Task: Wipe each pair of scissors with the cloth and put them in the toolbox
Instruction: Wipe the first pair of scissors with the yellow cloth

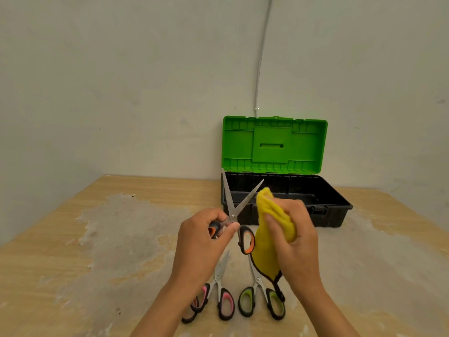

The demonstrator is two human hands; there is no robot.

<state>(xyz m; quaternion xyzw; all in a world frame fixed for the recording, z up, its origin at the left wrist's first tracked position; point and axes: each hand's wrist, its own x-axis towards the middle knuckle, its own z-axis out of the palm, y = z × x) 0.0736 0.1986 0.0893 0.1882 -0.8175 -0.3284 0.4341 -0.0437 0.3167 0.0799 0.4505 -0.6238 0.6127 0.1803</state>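
My left hand (201,242) holds orange-handled scissors (233,210) by one handle, blades spread apart and pointing up. My right hand (295,237) grips a bunched yellow cloth (266,254) just right of the blades; the cloth hangs down over the table. On the table near me lie pink-handled scissors (222,295) and green-handled scissors (261,296), blades pointing away. Another pink-handled pair (194,310) is partly hidden under my left forearm. Behind stands the toolbox (330,215), black base, green lid (274,144) upright, with nothing visible inside.
The wooden table (121,239) has worn, grey patches across its middle. A pale wall rises right behind the toolbox, with a thin cable (261,57) running down it.
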